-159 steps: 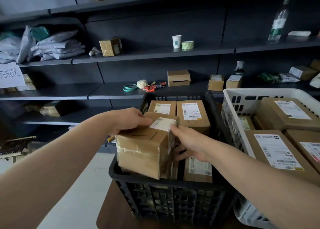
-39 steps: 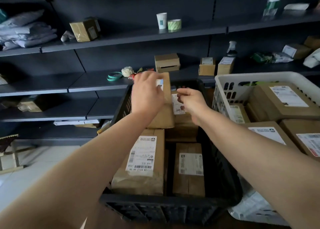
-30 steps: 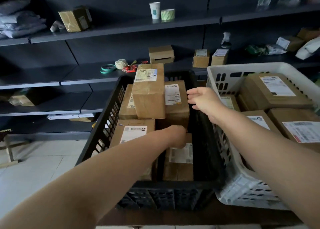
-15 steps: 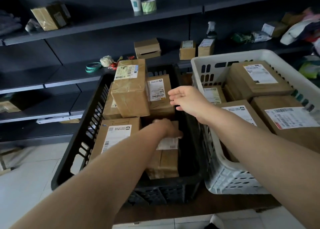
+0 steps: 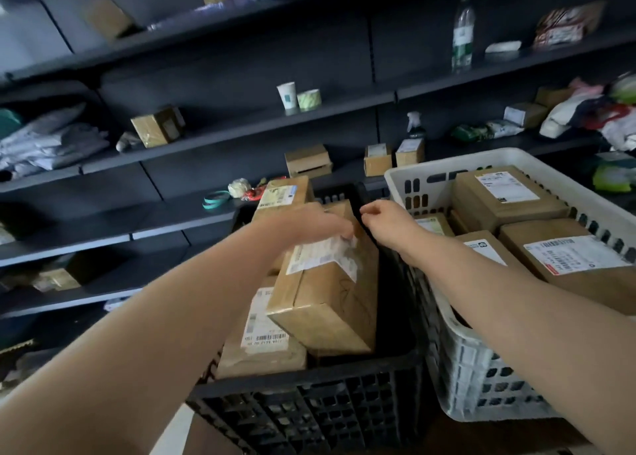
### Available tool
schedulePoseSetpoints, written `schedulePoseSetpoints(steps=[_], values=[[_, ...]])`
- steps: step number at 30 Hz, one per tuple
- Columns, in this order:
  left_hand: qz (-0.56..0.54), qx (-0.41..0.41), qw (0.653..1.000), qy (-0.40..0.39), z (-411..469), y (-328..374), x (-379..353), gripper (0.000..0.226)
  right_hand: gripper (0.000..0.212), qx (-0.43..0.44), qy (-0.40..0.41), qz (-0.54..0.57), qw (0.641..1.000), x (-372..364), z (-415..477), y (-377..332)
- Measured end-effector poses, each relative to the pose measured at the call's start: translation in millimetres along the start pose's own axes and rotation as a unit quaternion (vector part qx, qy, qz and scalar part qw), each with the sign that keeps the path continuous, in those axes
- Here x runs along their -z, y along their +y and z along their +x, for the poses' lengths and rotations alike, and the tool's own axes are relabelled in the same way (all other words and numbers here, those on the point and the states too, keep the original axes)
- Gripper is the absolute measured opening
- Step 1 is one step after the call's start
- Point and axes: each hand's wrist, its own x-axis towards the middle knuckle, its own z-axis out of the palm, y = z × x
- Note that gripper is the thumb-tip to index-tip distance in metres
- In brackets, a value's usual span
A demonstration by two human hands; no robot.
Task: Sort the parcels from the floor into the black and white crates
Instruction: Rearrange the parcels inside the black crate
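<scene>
left hand (image 5: pixel 309 224): lies on the far upper end of a brown parcel (image 5: pixel 327 293), fingers (image 5: pixel 346 231) curled over its white label, gripping it; the thumb is hidden.
right hand (image 5: pixel 385 220): holds nothing, fingers loosely curled, above the black crate's right wall, just beside the left hand.
parcel: tilted, its near end raised over the other boxes inside the black crate (image 5: pixel 309 384).
black crate: stands toward the left edge of the tabletop (image 5: pixel 433 437); also holds a flat parcel with a barcode label (image 5: pixel 261 334) and an upright parcel (image 5: pixel 282 193) at the far wall.
white crate (image 5: pixel 481 385): just beside the black crate, on its right; holds several labelled brown boxes (image 5: pixel 506 196).
shelving (image 5: pixel 206 138): dark, behind the crates; carries a paper cup (image 5: pixel 286 95), a tape roll (image 5: pixel 309 100) and a bottle (image 5: pixel 463 31).
</scene>
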Motion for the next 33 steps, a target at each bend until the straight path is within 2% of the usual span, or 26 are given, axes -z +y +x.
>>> schedulePoseSetpoints(steps=[3,7,10,12,14,16,18,22,25,28,29,31,33], values=[[-0.069,0.003,0.997,0.027,-4,-4,17,0.082,0.044,-0.053,-0.018,0.022,0.998,-1,-4,2],[-0.149,-0.014,0.989,0.022,-6,-5,18,0.054,0.056,-0.096,-0.019,0.074,0.992,3,-8,7],[-0.174,-0.022,0.984,0.027,-7,-2,2,0.052,0.060,-0.052,0.019,-0.010,0.998,14,-10,9],[-0.109,-0.023,0.992,0.056,-7,-3,-11,0.056,0.062,-0.032,0.002,-0.053,0.998,18,-15,8],[-0.070,-0.015,0.996,0.044,-7,-11,-22,0.052,0.070,-0.026,-0.039,-0.124,0.991,16,-21,4],[-0.065,0.003,0.998,-0.020,-5,-24,-36,0.040,0.070,-0.031,-0.089,-0.235,0.967,8,-26,-2],[-0.063,0.021,0.995,-0.070,-2,-36,-49,0.029,0.061,-0.046,-0.123,-0.329,0.935,-1,-28,-7],[-0.014,0.031,0.996,-0.082,8,-45,-68,0.015,0.041,-0.033,-0.153,-0.467,0.870,-15,-26,-9],[0.061,0.044,0.993,-0.095,14,-46,-77,0.013,0.037,-0.038,-0.168,-0.528,0.832,-30,-23,-8],[0.102,0.031,0.993,-0.058,21,-50,-68,0.025,0.038,-0.036,-0.172,-0.477,0.861,-41,-14,-3],[0.073,0.038,0.995,-0.056,24,-54,-60,0.028,0.036,-0.029,-0.164,-0.449,0.878,-43,-11,-2],[0.020,0.043,0.997,-0.060,26,-62,-42,0.022,0.031,-0.022,-0.143,-0.395,0.907,-47,-7,-2],[-0.021,0.048,0.998,-0.023,24,-70,-22,0.011,0.032,-0.030,-0.126,-0.342,0.931,-51,-4,-3]])
